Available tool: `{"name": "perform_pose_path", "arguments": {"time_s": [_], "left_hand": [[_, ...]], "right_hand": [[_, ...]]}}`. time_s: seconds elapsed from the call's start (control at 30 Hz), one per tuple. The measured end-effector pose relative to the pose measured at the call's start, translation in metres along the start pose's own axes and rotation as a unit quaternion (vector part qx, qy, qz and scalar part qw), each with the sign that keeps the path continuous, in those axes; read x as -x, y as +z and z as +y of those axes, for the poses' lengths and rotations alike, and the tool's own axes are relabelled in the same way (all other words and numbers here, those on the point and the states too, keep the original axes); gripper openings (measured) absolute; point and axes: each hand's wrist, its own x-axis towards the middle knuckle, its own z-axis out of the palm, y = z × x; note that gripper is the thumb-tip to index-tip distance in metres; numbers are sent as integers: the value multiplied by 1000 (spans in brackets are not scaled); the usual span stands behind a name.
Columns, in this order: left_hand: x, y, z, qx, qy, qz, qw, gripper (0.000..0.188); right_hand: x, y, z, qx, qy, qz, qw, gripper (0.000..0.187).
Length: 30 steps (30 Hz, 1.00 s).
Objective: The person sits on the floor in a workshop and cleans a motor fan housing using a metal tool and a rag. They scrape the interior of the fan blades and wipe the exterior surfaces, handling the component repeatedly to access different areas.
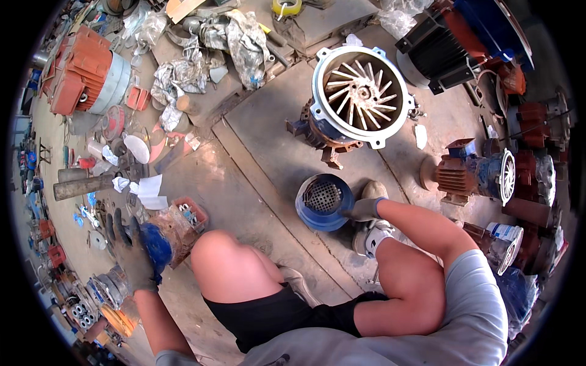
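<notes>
My right hand (364, 211), in a dark grey glove, grips the rim of a round blue fan cover (325, 202). Inside the cover a perforated metal grille shows. My left hand (130, 255), also gloved, has its fingers spread beside the blue end of a rusty motor (160, 243) on the floor. Whether the palm touches that motor I cannot tell. Beyond the cover stands a larger motor with an open light-coloured flange housing (364, 96), and a dirty bladed impeller sits inside it.
Red motor (85, 73) and crumpled dirty rags (183, 73) lie at the far left. A rusty blue-brown motor (467, 174) stands to the right, with more motors along that edge. A black motor (436, 61) is at the far right. A metal cylinder (85, 187) lies left.
</notes>
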Motion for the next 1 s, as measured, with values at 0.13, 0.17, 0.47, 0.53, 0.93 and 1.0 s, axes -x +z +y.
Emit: {"name": "perform_pose_path", "arguments": {"time_s": [0.13,0.17,0.47,0.53,0.93,1.0], "left_hand": [[1,6,-1,12,2,-9,1000,57],[2,7,-8,6,4,-10,1000,57],[-1,12,-40,-63,125,-5,990,48],[1,12,-44,-159,202,17,966,46],[58,-23,179,309,73,61,946,63],[70,5,221,362,149,-54,919,64]], "right_hand": [[1,-4,13,268,-55,-75,959,68],[-15,1,20,303,-130,-29,944,63],[-96,0,-23,431,-325,336,772,65],[-104,4,-29,405,-291,319,806,57],[-121,1,-41,361,-262,327,833,42],[-128,-2,-44,378,-274,316,826,41]]}}
